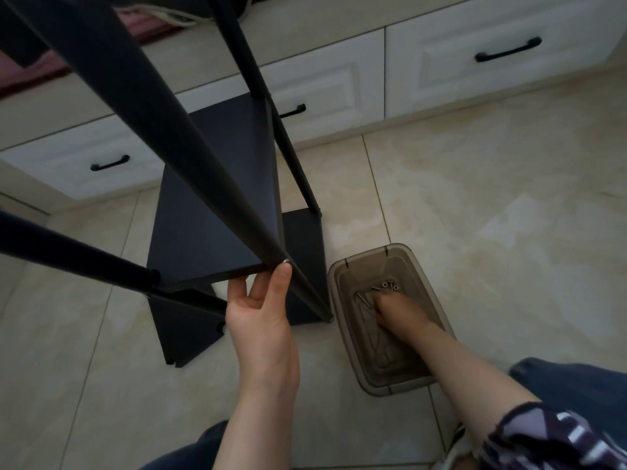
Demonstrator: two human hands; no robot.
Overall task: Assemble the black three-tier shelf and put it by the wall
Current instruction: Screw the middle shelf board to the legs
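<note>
The left hand (261, 310) pinches the near right corner of the standing black shelf (217, 205), and the screws (386, 285) lie just right of it in the box (369, 252), where the right hand (397, 313) digs with bent fingers; whether it holds one, I cannot tell.

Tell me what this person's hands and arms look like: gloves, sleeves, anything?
The left hand and right hand are bare: no gloves, rings or watch show. The left forearm is uncovered; the right arm wears a dark, white-patterned sleeve with a frayed edge.
</note>
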